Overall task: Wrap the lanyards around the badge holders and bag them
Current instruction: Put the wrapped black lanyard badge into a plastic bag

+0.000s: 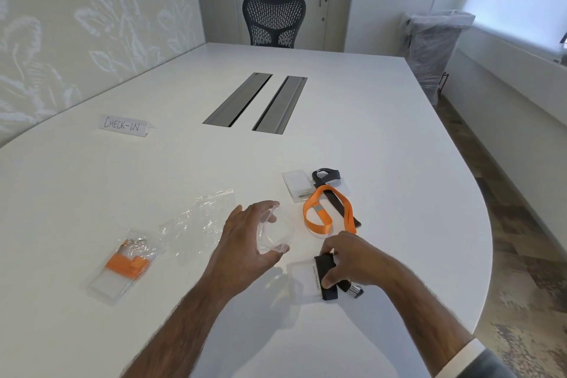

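My left hand [248, 236] holds a clear plastic bag [276, 232] with its mouth spread open between thumb and fingers, just above the white table [153, 193]. My right hand [349, 258] grips a clear badge holder [302, 278] with a black lanyard [326, 273] wound around it; the metal clip [356, 290] sticks out at the right. Behind my right hand lies a loose orange lanyard [325, 209] over a black lanyard [337, 202], next to more clear badge holders [297, 186]. At the left lies a bagged holder wrapped in an orange lanyard [125, 265].
A spare clear bag [199, 221] lies flat between the bagged holder and my left hand. A folded "CHECK-IN" card [124, 126] stands at the far left. Two metal cable slots [254, 101] sit mid-table. An office chair [273, 20] and a covered bin [432, 46] stand beyond the table.
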